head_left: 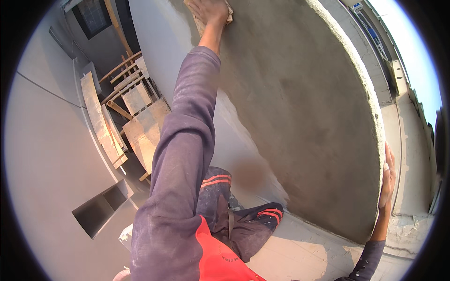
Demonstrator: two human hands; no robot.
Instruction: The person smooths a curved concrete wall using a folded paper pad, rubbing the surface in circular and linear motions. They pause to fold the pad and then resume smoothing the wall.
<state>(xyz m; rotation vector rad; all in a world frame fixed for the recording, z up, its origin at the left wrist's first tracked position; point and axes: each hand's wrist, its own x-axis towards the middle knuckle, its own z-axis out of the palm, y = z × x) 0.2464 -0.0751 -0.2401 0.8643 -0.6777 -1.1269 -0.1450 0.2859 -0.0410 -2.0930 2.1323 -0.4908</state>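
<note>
My left hand point(210, 11) reaches far up, its fingers pressed over a tan, crumpled pad point(230, 15) against the wall. Whether the pad is sponge or folded paper I cannot tell. Under it, the wall point(304, 122) wears a broad coat of damp-looking grey-brown plaster beside a paler, smooth strip. At the right, my right hand point(387, 180) rests along the wall's rough, pale edge point(372, 100). Its fingers are stretched out against the outer side and grip no tool.
Wooden boards point(145, 129) and poles are stacked at the left by a grey wall with a rectangular opening point(98, 210). My bent legs point(248, 225) are on a pale ledge point(300, 248) below. A neighbouring building and sky lie beyond the wall's right edge.
</note>
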